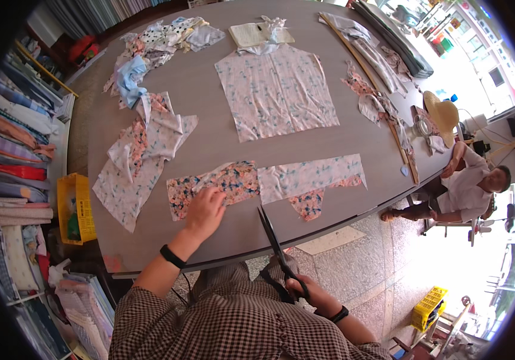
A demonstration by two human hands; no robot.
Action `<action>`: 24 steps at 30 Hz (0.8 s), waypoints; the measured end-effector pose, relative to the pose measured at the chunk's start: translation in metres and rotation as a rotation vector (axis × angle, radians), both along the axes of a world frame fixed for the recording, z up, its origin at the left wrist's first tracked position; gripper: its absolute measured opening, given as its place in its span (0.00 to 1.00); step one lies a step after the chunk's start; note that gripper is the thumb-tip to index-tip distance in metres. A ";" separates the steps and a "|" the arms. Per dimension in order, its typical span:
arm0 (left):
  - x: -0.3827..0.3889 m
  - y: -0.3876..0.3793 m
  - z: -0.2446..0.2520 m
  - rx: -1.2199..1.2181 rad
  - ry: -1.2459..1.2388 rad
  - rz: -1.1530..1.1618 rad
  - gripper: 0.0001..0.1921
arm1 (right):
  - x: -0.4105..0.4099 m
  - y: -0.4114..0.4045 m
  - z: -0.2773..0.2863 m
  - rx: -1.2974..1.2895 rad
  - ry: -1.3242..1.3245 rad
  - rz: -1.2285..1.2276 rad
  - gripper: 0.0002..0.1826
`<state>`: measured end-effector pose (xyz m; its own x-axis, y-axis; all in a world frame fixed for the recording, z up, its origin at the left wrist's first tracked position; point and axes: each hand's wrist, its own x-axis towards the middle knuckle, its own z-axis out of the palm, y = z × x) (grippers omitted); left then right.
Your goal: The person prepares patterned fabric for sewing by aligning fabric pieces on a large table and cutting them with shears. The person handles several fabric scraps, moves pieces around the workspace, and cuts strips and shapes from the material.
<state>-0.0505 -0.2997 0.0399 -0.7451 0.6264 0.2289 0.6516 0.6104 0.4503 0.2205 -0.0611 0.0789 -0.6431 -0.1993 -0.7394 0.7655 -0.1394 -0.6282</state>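
My right hand grips the handles of long black fabric scissors at the table's front edge. The blades point away from me, tips just short of a pale floral fabric strip. Over a dark-and-orange floral fabric piece lies my left hand, its fingers bent. Whether they pinch the cloth is unclear. That piece meets the pale strip end to end. From under the strip shows another orange floral scrap. Beyond them a large pale floral panel is spread out.
Crumpled fabric and a scrap heap lie on the left. An open notebook is at the back, a wooden stick and straw hat on the right. A seated person is beside the table; a yellow crate stands left.
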 end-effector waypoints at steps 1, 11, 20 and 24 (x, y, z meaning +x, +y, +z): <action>0.001 0.003 -0.004 0.005 -0.003 -0.004 0.13 | -0.002 -0.006 -0.002 -0.026 -0.010 -0.021 0.25; -0.007 0.006 -0.035 0.180 -0.189 0.113 0.07 | -0.029 -0.053 -0.040 0.007 0.070 -0.205 0.24; -0.011 0.001 -0.043 0.273 -0.248 0.145 0.07 | -0.052 -0.059 -0.039 0.109 0.060 -0.252 0.22; -0.010 0.002 -0.041 0.283 -0.231 0.145 0.08 | -0.055 -0.060 -0.037 0.228 0.029 -0.192 0.24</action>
<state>-0.0609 -0.2978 -0.0007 -0.8735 0.4466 0.1935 0.4293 0.5196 0.7387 0.1654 -0.1207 0.0415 -0.6743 0.0973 -0.7320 0.7201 -0.1330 -0.6810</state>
